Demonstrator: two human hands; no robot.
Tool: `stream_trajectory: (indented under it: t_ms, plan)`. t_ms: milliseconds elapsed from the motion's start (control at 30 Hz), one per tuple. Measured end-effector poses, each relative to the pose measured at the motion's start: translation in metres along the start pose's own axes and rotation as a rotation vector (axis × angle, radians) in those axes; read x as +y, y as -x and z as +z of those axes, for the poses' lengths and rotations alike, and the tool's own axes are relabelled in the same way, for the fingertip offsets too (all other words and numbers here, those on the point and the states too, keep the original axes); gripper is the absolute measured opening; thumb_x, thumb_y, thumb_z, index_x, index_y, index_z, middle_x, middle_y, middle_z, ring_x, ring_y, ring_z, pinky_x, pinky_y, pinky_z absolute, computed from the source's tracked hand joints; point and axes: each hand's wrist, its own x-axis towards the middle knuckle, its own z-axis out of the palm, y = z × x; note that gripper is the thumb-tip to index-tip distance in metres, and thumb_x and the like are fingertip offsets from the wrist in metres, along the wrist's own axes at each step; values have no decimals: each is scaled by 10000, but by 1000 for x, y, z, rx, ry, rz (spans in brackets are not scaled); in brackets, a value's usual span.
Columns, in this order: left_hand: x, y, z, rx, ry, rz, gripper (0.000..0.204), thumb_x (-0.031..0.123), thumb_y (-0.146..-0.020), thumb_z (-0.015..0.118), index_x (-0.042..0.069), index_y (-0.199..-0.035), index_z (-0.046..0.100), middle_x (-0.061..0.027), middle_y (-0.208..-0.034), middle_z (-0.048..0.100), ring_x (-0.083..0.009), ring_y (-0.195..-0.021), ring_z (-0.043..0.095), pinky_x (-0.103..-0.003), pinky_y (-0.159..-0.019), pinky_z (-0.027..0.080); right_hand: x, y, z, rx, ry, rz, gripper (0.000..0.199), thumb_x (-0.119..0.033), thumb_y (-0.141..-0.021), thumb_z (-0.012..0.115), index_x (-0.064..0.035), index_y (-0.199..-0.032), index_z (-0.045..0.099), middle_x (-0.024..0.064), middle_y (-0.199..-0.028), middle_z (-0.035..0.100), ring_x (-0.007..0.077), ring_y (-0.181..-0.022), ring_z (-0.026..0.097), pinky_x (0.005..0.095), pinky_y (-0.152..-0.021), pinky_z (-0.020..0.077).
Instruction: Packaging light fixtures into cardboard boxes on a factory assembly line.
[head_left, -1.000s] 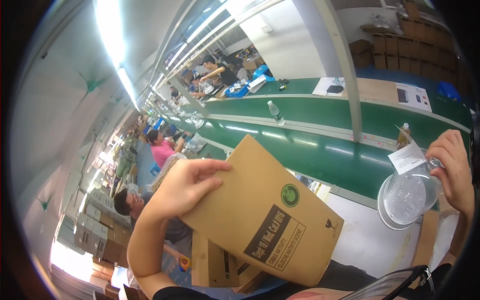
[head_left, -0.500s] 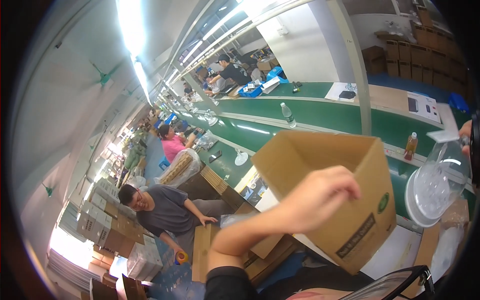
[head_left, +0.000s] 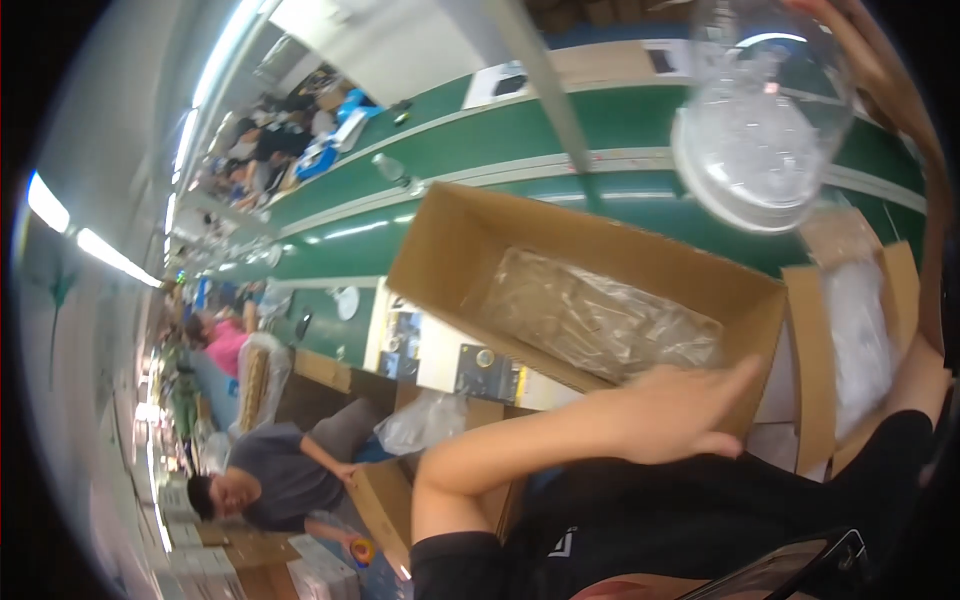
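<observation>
A large open cardboard box (head_left: 480, 330) stands in front of me, with crumpled clear plastic (head_left: 590, 310) lining its bottom. My left hand (head_left: 670, 412) is over the box's near wall at its right end. Its fingers are stretched out and the thumb is apart; it holds nothing, and I cannot tell whether it touches the cardboard. Up at the right, my right hand (head_left: 845, 35) grips the top of a clear bulb-shaped vessel (head_left: 765, 125) with a wide white round base. This hand is partly cut off by the picture's edge. The vessel hangs beyond the box's right end.
Another open carton (head_left: 812, 370) with white plastic wrapping stands at the right. Green work benches (head_left: 640, 220) run across behind, with a clear bottle (head_left: 392, 172) on one. At the left a person (head_left: 285, 475) holds a roll of tape (head_left: 361, 550) beside a carton (head_left: 385, 500).
The view has swung right and down, so the box's inside now shows. My left hand's curled fingers have straightened. The vessel, still in my right hand, now appears higher and farther left.
</observation>
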Motion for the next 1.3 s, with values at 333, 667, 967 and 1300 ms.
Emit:
stream_trajectory:
  t_ms: [333, 667, 967, 1300]
  plan:
    - [-85, 127, -9, 361, -531, -265, 196, 128, -801, 716, 111, -987, 776, -77, -893, 761, -263, -835, 729, -374, -724, 567, 13, 43, 42, 5, -403, -28, 216, -103, -916, 677, -32, -1119, 656, 89, -959, 647, 250, -952, 607, 352, -802, 486]
    - [-55, 115, 43, 492, -322, -107, 259, 329, -872, 752, 98, -987, 737, -86, -869, 738, -286, -759, 715, -371, -648, 561, -25, 26, 84, 139, -251, -138, 145, -181, -819, 698, -46, -873, 687, 67, -848, 641, 258, -892, 608, 377, -762, 446]
    - [-96, 131, 51, 654, 948, -242, 730, 29, -877, 768, 28, -1484, 363, -86, -1431, 522, -210, -1266, 558, -355, -1035, 477, -62, -8, 112, 210, -93, -152, 337, -353, -865, 743, -31, -917, 659, 47, -888, 643, 206, -881, 573, 333, -800, 426]
    - [-102, 138, 41, 1227, 1210, -7, 355, 63, -949, 683, -74, -1251, 556, -132, -1205, 653, -241, -1108, 647, -380, -991, 514, -60, -18, 112, 395, -85, -217, 277, -271, -892, 678, -29, -762, 711, 76, -774, 695, 240, -794, 679, 377, -707, 492]
